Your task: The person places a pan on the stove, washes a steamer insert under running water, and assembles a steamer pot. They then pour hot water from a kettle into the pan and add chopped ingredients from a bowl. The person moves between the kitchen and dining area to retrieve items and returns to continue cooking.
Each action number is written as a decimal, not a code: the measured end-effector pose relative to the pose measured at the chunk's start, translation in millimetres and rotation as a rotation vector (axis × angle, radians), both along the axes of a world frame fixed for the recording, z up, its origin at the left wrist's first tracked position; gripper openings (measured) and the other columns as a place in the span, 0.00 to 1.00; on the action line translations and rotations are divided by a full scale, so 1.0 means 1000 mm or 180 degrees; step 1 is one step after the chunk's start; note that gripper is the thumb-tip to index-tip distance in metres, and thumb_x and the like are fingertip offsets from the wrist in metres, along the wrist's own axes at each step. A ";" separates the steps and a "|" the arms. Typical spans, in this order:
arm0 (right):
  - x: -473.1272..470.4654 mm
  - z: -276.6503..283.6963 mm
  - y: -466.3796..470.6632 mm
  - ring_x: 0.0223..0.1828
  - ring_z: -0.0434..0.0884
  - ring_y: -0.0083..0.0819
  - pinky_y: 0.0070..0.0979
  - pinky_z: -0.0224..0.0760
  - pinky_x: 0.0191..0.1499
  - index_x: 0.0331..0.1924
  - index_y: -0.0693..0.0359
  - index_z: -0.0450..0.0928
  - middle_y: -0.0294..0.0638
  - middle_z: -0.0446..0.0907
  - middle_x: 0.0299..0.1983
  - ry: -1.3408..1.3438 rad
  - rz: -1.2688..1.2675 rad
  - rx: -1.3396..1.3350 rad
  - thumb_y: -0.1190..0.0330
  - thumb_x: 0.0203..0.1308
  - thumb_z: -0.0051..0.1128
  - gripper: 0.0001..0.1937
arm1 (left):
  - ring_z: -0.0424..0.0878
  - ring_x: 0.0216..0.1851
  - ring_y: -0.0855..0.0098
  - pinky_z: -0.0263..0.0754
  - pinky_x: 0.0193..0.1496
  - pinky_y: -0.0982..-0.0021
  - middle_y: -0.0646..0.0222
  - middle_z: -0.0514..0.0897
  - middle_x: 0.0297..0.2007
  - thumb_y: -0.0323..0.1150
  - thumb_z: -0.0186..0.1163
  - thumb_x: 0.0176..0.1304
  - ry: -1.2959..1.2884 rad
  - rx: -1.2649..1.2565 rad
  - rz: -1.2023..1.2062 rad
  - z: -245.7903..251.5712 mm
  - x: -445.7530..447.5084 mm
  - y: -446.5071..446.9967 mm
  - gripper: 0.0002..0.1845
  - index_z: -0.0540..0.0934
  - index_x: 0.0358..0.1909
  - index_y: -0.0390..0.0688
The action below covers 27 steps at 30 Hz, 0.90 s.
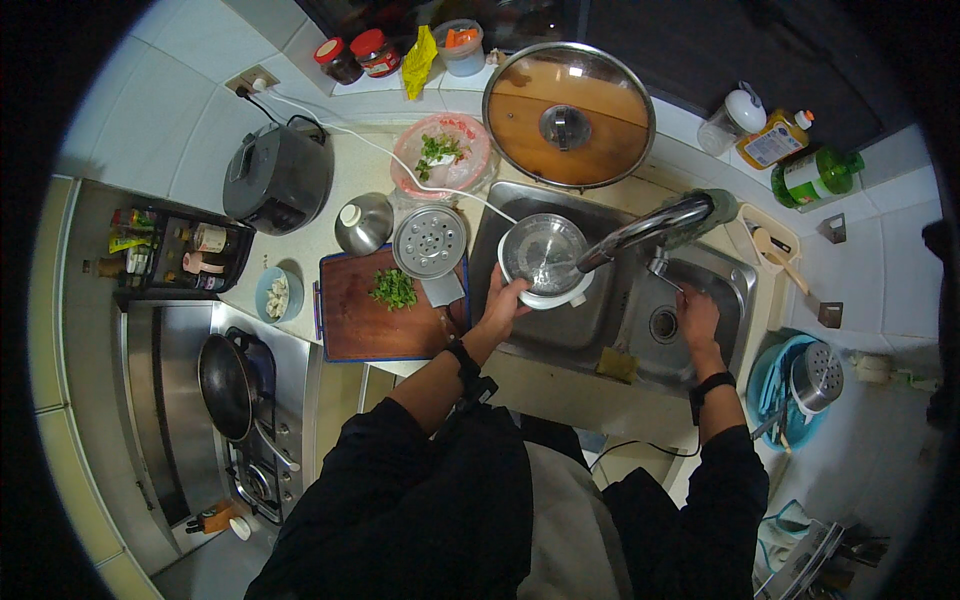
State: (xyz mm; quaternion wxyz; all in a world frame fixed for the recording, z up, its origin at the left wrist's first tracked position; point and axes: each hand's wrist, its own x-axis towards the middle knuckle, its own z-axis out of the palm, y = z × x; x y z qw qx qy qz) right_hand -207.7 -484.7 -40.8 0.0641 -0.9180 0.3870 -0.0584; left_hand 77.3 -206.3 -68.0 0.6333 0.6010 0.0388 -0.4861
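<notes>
My left hand (504, 306) grips the near-left side of a small white electric pot (556, 301), which I hold over the left basin of the steel sink (506, 204). Its metal inside looks shiny and wet, and a thin stream runs into it from the chrome faucet (637, 225). At the faucet's lever (661, 266), over the right basin, are the fingertips of my right hand (697, 319); they seem to pinch its end. A white cord (442, 193) stretches from the wall socket towards the pot. Below the pot, part of the basin floor is hidden.
Left of the sink lies a wooden cutting board (352, 322) with chopped greens (394, 289), a cleaver (442, 291) and a perforated steamer insert (430, 241). A glass lid (566, 82) leans behind the sink. A rice cooker (281, 180) and a wok (225, 386) are farther left.
</notes>
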 end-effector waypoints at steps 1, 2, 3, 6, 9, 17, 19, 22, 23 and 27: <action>0.000 -0.001 0.000 0.36 0.83 0.50 0.45 0.77 0.40 0.46 0.56 0.82 0.50 0.84 0.34 0.0018 0.0030 -0.0032 0.64 0.62 0.58 0.11 | 0.73 0.61 0.61 0.74 0.55 0.52 0.61 0.69 0.65 0.37 0.62 0.57 0.0003 -0.0005 -0.0003 0.001 0.000 0.000 0.51 0.42 0.79 0.58; 0.000 -0.002 -0.001 0.36 0.83 0.50 0.45 0.77 0.40 0.46 0.56 0.83 0.50 0.84 0.33 0.0005 0.0042 -0.0056 0.64 0.62 0.58 0.11 | 0.73 0.61 0.61 0.74 0.55 0.52 0.61 0.69 0.65 0.37 0.62 0.57 0.0012 0.0004 -0.0012 0.001 0.000 0.000 0.51 0.42 0.79 0.58; -0.001 -0.003 -0.001 0.36 0.83 0.50 0.45 0.77 0.40 0.46 0.56 0.83 0.50 0.84 0.33 -0.0033 0.0034 -0.0069 0.64 0.61 0.58 0.11 | 0.73 0.61 0.61 0.74 0.55 0.52 0.61 0.69 0.65 0.37 0.62 0.57 0.0022 0.0013 -0.0023 0.001 0.000 0.000 0.51 0.42 0.79 0.59; -0.003 -0.006 -0.003 0.35 0.83 0.50 0.45 0.77 0.41 0.45 0.56 0.83 0.49 0.84 0.33 0.0032 0.0042 0.0000 0.65 0.61 0.58 0.11 | 0.72 0.61 0.61 0.74 0.55 0.52 0.61 0.69 0.65 0.37 0.62 0.57 0.0035 -0.0021 0.0010 0.001 0.000 0.000 0.50 0.43 0.78 0.59; -0.005 -0.010 -0.005 0.35 0.83 0.50 0.45 0.77 0.41 0.46 0.56 0.83 0.49 0.84 0.33 0.0040 0.0108 -0.0104 0.65 0.62 0.58 0.11 | 0.73 0.61 0.62 0.74 0.54 0.52 0.62 0.69 0.65 0.36 0.62 0.57 -0.0003 -0.0060 -0.0072 -0.001 0.001 0.001 0.49 0.45 0.78 0.60; -0.006 -0.008 -0.009 0.37 0.83 0.51 0.46 0.77 0.41 0.51 0.50 0.83 0.50 0.84 0.35 0.0220 -0.0009 0.0035 0.61 0.65 0.55 0.13 | 0.75 0.58 0.64 0.75 0.53 0.55 0.64 0.70 0.65 0.37 0.62 0.58 0.0002 0.0050 -0.0044 -0.005 0.003 0.002 0.49 0.46 0.78 0.61; -0.006 -0.007 -0.013 0.36 0.83 0.50 0.46 0.77 0.40 0.51 0.50 0.83 0.49 0.85 0.34 0.0289 0.0000 -0.0057 0.62 0.65 0.54 0.13 | 0.74 0.59 0.64 0.75 0.53 0.55 0.64 0.69 0.65 0.37 0.62 0.58 0.0036 0.0005 -0.0043 -0.003 0.002 0.002 0.49 0.45 0.78 0.60; -0.004 -0.007 -0.023 0.35 0.83 0.50 0.46 0.77 0.38 0.54 0.50 0.81 0.49 0.84 0.32 0.0368 0.0009 -0.0293 0.60 0.68 0.52 0.15 | 0.75 0.59 0.64 0.76 0.53 0.56 0.64 0.70 0.64 0.36 0.62 0.58 0.0069 -0.0029 0.0005 0.001 0.001 0.004 0.48 0.46 0.78 0.60; -0.003 -0.007 -0.027 0.34 0.83 0.50 0.47 0.77 0.38 0.55 0.49 0.81 0.50 0.84 0.31 0.0434 -0.0030 -0.0328 0.60 0.68 0.51 0.15 | 0.76 0.58 0.64 0.76 0.53 0.55 0.65 0.71 0.63 0.36 0.62 0.58 0.0044 0.0050 0.0034 0.002 0.001 0.005 0.47 0.48 0.77 0.60; -0.004 -0.011 -0.034 0.32 0.83 0.51 0.48 0.77 0.36 0.58 0.49 0.79 0.51 0.83 0.29 0.0321 -0.0021 -0.0234 0.59 0.70 0.49 0.17 | 0.74 0.59 0.63 0.76 0.52 0.56 0.63 0.70 0.65 0.38 0.62 0.58 0.0027 0.0044 -0.0029 0.007 0.002 0.007 0.49 0.45 0.78 0.60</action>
